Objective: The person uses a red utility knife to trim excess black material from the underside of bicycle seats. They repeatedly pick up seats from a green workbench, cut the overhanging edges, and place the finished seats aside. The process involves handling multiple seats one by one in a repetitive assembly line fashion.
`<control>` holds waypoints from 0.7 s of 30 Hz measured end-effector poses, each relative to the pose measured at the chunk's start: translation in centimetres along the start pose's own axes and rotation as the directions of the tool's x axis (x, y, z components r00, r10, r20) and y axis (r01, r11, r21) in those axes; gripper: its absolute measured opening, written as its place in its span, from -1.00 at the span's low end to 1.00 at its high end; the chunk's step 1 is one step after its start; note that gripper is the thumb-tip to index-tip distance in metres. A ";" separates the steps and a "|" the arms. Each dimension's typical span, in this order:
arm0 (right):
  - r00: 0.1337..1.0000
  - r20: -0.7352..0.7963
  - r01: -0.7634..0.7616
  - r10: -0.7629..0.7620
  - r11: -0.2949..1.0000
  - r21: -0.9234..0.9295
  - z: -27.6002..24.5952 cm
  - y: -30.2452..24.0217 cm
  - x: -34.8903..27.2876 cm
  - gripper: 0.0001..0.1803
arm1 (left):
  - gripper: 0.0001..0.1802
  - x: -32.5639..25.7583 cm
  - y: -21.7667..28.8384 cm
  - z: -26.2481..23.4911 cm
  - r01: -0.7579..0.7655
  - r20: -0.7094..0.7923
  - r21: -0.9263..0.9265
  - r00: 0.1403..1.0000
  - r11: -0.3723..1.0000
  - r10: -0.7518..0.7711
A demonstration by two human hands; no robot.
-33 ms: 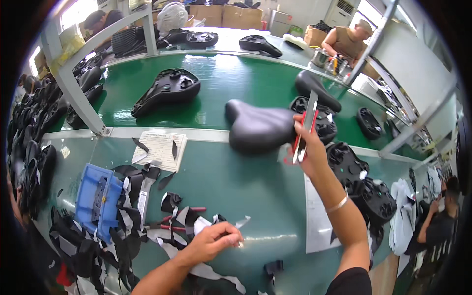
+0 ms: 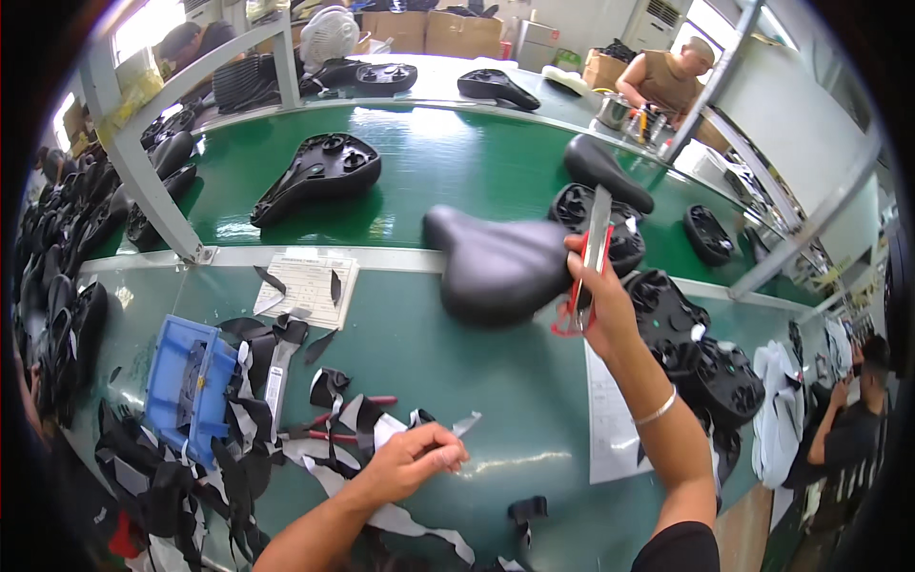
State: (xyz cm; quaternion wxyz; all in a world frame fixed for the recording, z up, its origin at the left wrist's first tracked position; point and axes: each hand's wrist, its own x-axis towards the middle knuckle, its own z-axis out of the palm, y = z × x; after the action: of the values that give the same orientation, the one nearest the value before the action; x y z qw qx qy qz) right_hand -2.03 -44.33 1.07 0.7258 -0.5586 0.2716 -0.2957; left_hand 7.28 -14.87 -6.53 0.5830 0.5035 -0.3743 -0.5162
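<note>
My right hand grips red-handled scissors, blades pointing up, pressed against the wide end of a black bicycle saddle. The saddle lies across the metal rail at the edge of the green conveyor belt. My left hand is lower down over the green worktable. Its fingertips pinch a small pale scrap strip. Black and white offcuts lie in a heap just left of that hand.
A blue plastic tray and a printed sheet sit on the left. Upturned saddle bases ride the belt; more are stacked at right. A metal frame post rises left. One person works far right, another at lower right.
</note>
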 end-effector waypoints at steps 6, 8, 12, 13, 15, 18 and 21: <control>0.968 -0.241 -0.117 0.069 0.975 -0.191 -6.8 1.1 -2.6 -0.44 | -0.77 0.1 0.5 1.1 -0.034 -0.029 0.126 0.999 0.991 0.037; 0.956 -0.292 -0.037 -0.021 0.980 -0.193 -9.5 3.0 1.4 -0.44 | -0.77 0.1 0.3 1.5 -0.043 -0.015 0.123 0.999 0.991 0.045; 0.902 -0.398 0.041 -0.170 0.949 -0.313 -8.9 4.3 5.5 -0.67 | -0.78 0.3 -0.3 1.4 -0.065 0.015 0.084 0.998 0.994 0.064; 0.891 -0.422 0.060 -0.168 0.965 -0.256 -9.4 3.6 5.8 -0.69 | -0.78 0.7 0.0 1.5 -0.068 0.034 0.090 0.997 0.994 0.065; 0.901 -0.400 0.115 -0.168 0.981 -0.154 -8.6 2.8 4.9 -0.71 | -0.75 0.7 -0.2 1.3 -0.074 0.040 0.109 0.997 0.991 0.070; 0.975 -0.203 0.098 -0.092 0.995 0.019 -5.0 0.0 -1.8 -0.67 | -0.72 0.3 -0.3 0.6 -0.096 0.025 -0.020 0.995 0.995 0.096; 0.998 -0.065 0.019 -0.020 1.000 -0.024 -1.1 -1.2 -11.9 -0.67 | -0.42 0.8 -1.1 -0.5 -0.169 -0.007 -0.451 0.983 0.876 0.186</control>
State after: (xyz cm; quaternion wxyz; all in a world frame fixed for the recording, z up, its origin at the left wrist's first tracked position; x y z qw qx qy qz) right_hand -11.08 -36.56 2.78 0.7071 -0.5596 0.2932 -0.3177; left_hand 7.62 -15.48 -7.79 0.7215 0.3091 -0.2998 -0.5422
